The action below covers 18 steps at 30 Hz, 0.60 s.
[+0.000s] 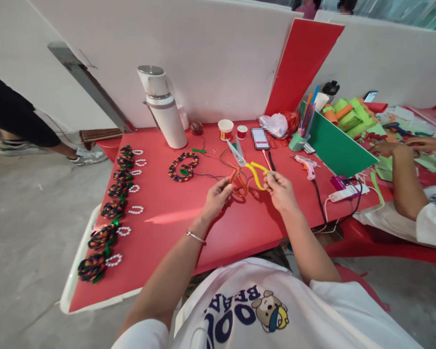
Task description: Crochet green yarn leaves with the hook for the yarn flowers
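My right hand (280, 190) is closed on one yellow handle of a pair of scissors (253, 175). The silver blades point away from me, slightly apart. My left hand (218, 196) pinches a looped orange cord (241, 193), which hangs just below the scissors. Beyond my hands, a multicoloured crocheted strip (181, 167) lies curled on the red table (178, 228). A green-handled crochet hook (199, 151) is behind it, near a dark striped yarn ball (196, 128). Thin strands run from the strip toward my left hand.
Several dark crocheted pieces with white bead loops (112, 208) line the left edge. A white thermos (167, 116), paper cup (225, 129), phone (260, 139) and pink glue gun (307, 166) stand or lie behind. A green board (337, 140) separates a co-worker's hands (388, 148) at right.
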Motion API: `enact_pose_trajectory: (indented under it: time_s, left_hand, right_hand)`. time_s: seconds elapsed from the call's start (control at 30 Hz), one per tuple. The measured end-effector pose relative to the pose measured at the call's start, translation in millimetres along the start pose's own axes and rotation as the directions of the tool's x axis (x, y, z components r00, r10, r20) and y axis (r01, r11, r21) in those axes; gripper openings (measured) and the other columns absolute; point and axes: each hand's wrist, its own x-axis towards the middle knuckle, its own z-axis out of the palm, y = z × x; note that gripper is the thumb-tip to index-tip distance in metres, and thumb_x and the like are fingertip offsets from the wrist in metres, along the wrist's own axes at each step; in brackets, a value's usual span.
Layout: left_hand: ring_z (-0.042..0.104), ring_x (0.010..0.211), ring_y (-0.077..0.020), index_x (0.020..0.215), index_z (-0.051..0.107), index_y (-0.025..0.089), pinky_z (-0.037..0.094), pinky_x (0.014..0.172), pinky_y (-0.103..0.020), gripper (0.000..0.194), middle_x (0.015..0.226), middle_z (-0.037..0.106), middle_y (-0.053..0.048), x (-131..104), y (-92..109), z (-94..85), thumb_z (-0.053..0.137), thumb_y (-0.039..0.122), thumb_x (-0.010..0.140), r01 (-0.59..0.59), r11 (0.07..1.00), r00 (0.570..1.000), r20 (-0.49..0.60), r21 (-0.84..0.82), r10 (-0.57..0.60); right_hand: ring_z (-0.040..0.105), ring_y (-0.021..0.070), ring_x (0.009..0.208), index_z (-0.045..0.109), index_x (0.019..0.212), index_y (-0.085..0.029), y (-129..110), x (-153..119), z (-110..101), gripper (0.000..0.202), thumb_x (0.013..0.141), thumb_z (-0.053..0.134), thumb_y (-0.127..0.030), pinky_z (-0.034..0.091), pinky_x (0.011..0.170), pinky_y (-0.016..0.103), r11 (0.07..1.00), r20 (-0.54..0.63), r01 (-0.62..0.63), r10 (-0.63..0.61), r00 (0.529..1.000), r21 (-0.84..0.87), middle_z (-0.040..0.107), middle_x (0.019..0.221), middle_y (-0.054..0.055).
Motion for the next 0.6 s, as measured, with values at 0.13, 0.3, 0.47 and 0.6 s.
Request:
enact_pose_trajectory:
  time_s: [0.13,0.3,0.47,0.6]
  left_hand:
    - [0.030,0.037,-0.0044,0.088,0.068,0.016,0.020,0.039,-0.019,0.049,0.048,0.047,0.007,-3.0,1.9,-7.0,0.085,0.057,0.068,0.001,1.000,0.999,-0.046,-0.031,-0.002]
    - [0.026,0.035,-0.0042,0.086,0.067,0.017,0.018,0.038,-0.018,0.050,0.043,0.046,0.008,-5.4,4.4,-19.0,0.086,0.059,0.067,-0.016,0.994,0.996,-0.087,-0.104,0.007]
    - [0.027,0.034,-0.0041,0.088,0.067,0.015,0.018,0.037,-0.018,0.053,0.044,0.046,0.008,-4.7,3.2,-22.5,0.087,0.059,0.066,-0.021,0.990,0.993,-0.118,-0.138,0.005]
    - [0.028,0.034,-0.0036,0.089,0.067,0.015,0.019,0.036,-0.018,0.054,0.045,0.047,0.009,-1.5,-1.1,-22.8,0.088,0.059,0.066,-0.023,0.990,0.992,-0.123,-0.140,0.006]
  right_hand:
    - [0.062,0.0126,0.071,0.065,0.096,-0.024,14.5,-12.0,37.3,0.045,0.078,0.071,-0.065,0.050,0.063,0.024,0.998,0.066,-0.060,0.057,0.996,0.034,0.066,0.082,0.000]
    - [0.072,0.0180,0.091,0.061,0.100,-0.027,17.4,-21.7,61.3,0.046,0.082,0.068,-0.069,0.059,0.079,0.032,0.968,0.287,-0.201,0.153,0.946,0.148,0.073,0.108,0.002]
    - [0.074,0.0179,0.079,0.067,0.102,-0.028,8.5,-15.2,60.2,0.054,0.090,0.050,-0.078,0.060,0.082,0.037,0.842,0.524,-0.453,0.254,0.813,0.294,0.077,0.098,0.001]
    - [0.074,0.0188,0.082,0.072,0.103,-0.025,-5.6,-6.7,57.0,0.055,0.094,0.049,-0.073,0.058,0.083,0.035,0.861,0.606,-0.471,0.272,0.748,0.194,0.080,0.093,0.006]
